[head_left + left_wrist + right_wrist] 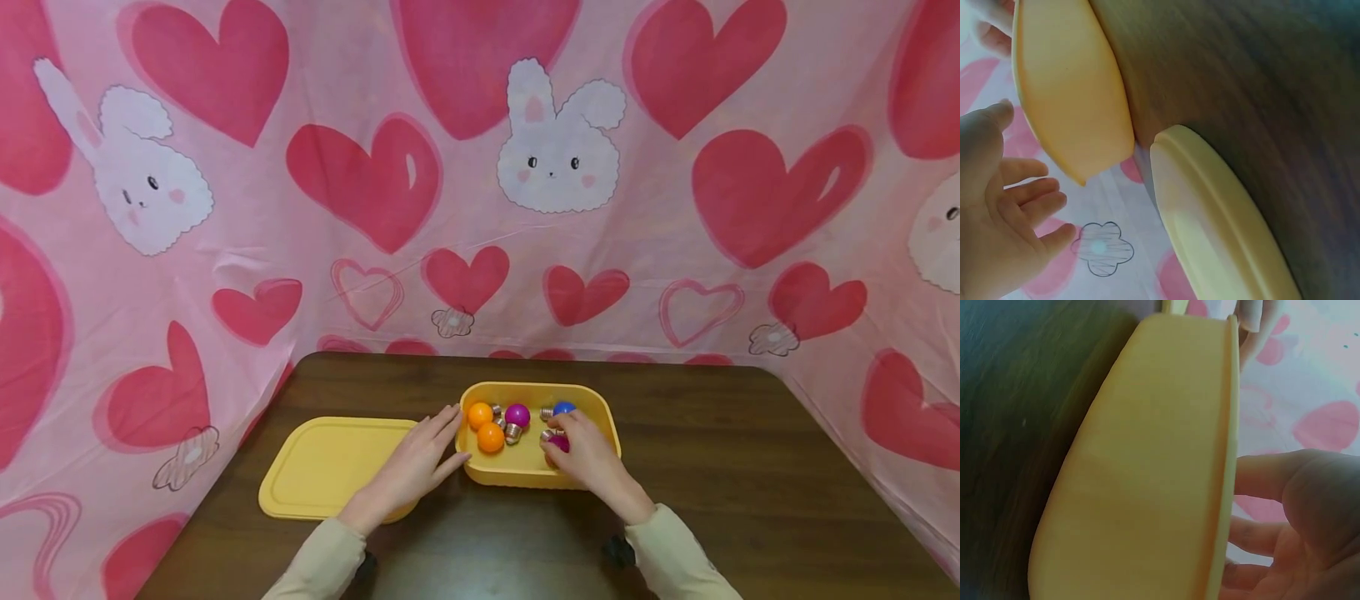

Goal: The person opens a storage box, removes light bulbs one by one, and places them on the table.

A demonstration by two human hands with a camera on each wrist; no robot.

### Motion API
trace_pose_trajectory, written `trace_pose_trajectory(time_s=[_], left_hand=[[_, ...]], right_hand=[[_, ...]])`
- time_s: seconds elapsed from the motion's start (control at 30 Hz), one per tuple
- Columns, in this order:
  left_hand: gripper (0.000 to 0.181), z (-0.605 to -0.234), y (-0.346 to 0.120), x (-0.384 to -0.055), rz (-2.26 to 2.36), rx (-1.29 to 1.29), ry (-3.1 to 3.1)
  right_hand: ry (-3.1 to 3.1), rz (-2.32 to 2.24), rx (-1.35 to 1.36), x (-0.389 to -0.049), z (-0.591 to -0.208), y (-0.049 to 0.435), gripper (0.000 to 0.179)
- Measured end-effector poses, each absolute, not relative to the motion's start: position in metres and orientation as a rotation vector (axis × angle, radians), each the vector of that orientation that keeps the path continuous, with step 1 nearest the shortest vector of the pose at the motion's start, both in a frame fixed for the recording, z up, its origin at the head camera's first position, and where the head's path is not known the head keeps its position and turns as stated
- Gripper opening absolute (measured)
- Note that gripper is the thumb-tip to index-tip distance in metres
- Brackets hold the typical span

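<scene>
A yellow box [540, 477] on the table holds several small coloured light bulbs with metal screw bases. Two orange bulbs [486, 427] and a purple bulb [517, 415] lie in its left half. Over the right half, my right hand [592, 450] reaches inside, thumb and forefinger on either side of another purple bulb [558, 443]; whether they pinch it is unclear. Just behind those fingers is a blue bulb [564, 407]. The box wall [1135, 462] hides my right fingertips in the right wrist view. My left hand [418, 457], fingers extended, is at the box's left rim, holding nothing.
Left of the box, a flat yellow lid [330, 467] lies on the dark wooden table [720, 467], partly under my left forearm. A pink cloth [465, 208] with hearts and rabbits hangs behind the table and along both sides.
</scene>
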State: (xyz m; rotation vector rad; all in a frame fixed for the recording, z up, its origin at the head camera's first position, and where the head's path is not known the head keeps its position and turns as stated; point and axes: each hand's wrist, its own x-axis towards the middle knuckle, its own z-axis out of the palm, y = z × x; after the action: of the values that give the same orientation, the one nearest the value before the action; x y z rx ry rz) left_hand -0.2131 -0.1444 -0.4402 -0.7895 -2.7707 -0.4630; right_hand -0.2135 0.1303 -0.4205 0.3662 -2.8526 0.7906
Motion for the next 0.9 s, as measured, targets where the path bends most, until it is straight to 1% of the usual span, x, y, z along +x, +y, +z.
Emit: trace_pose_trajectory(time_s=[0.37, 0.63, 0.9], left_hand=[[0.068, -0.445, -0.141, -0.215, -0.381, -0.799, -2.818], [0.069, -0.445, -0.141, -0.214, -0.358, -0.808, -2.83], [0.07, -0.446, -0.142, -0.215, -0.283, -0.816, -2.825]], right_hand=[[-3.003, 0.675, 0.31, -0.219, -0.417, 0.139, 0.028], [-3.078, 0.656, 0.288, -0.222, -0.419, 0.142, 0.034], [-3.084, 0.672, 0.3, -0.225, -0.421, 0.14, 0.036]])
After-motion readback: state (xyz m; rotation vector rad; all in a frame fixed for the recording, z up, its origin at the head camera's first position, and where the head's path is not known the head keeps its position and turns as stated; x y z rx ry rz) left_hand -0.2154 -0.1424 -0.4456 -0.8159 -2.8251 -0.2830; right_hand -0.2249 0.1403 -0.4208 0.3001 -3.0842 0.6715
